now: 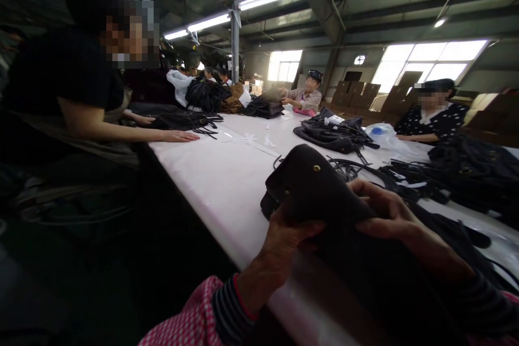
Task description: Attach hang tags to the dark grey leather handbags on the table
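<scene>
Both my hands hold a dark bag (320,189) of soft, leather-like material, raised over the near edge of the white table (203,173). Two small brass-coloured studs or eyelets show on its upper part. On its left side, my left hand (287,235) grips it with the thumb lying across the front. My right hand (389,211) pinches the opposite side between thumb and fingers. The lower part of the bag hangs in shadow toward me, and its outline there is hard to make out. Thin dark straps (344,167) lie on the table just behind it.
Dark bags (332,132) lie across the table, with a larger heap (474,178) at right and another pile (206,94) at the far end. A clear plastic bag (385,138) lies at right. A co-worker (81,75) leans in from the left; two others sit beyond.
</scene>
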Demonstrator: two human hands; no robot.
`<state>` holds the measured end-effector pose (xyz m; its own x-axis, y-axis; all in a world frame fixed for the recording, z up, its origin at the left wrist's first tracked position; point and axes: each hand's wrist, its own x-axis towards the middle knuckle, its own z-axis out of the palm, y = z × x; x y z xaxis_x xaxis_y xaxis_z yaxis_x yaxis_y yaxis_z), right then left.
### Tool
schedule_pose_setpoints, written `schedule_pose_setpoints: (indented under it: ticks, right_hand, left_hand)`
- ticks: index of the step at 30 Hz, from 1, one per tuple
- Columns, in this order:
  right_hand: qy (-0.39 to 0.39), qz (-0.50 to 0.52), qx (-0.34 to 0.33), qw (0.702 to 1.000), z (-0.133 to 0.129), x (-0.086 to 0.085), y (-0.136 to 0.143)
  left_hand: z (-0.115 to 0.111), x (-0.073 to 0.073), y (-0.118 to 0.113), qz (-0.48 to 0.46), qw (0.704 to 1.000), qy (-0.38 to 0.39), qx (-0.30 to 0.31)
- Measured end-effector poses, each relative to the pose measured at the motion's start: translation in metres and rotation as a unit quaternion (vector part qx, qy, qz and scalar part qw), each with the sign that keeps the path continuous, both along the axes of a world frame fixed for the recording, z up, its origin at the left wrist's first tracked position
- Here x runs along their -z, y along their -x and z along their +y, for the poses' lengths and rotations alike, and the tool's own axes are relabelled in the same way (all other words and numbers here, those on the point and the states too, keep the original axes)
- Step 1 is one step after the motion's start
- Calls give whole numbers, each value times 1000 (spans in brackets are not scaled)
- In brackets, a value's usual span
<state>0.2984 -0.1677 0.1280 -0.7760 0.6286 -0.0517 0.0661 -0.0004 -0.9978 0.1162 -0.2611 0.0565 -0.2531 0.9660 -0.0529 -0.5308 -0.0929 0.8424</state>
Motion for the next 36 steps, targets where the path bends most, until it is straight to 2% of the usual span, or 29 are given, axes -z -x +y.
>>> schedule_pose_setpoints:
  ticks: [3,5,8,10,12,14,15,20,23,25,28,33,35,36]
  right_hand:
    - [22,26,-5,999,4,-1,-4]
    - [0,11,0,1000,3,-5,-6]
    - [-127,-60,-6,990,-2,-9,-5]
    - [-271,-127,-17,954,-8,-6,0]
    - [-407,-201,-25,891,-13,1,4]
    - [-491,-264,-27,830,-15,8,6]
    - [-509,-285,-30,812,-15,10,5]
    - [-565,-304,-51,765,-11,11,-3]
    - [-602,-317,-57,731,-14,11,-2]
    - [-610,-329,-65,718,-17,13,1]
    - [-616,-336,-61,710,-20,15,4]
    - [-620,-301,-78,721,-25,12,2]
    - [-615,-294,-85,727,-24,8,3]
    - [-610,-298,-84,730,-23,6,3]
  left_hand:
    - [9,-2,-3,12,1000,-13,-16]
    - [11,-1,-5,26,999,0,-47]
    - [7,7,-5,65,991,32,-111]
    - [3,16,-5,103,981,50,-157]
    - [-1,23,-5,134,969,64,-196]
    - [-4,28,-6,150,962,75,-216]
    - [-5,28,-7,151,960,81,-219]
    - [-10,24,-4,138,964,111,-198]
    - [-12,24,-1,126,965,119,-196]
    - [-13,24,1,129,965,124,-191]
    - [-16,23,2,172,958,137,-183]
    - [-22,19,7,211,952,137,-175]
    - [-29,22,11,261,942,146,-155]
    - [-35,24,14,313,926,149,-152]
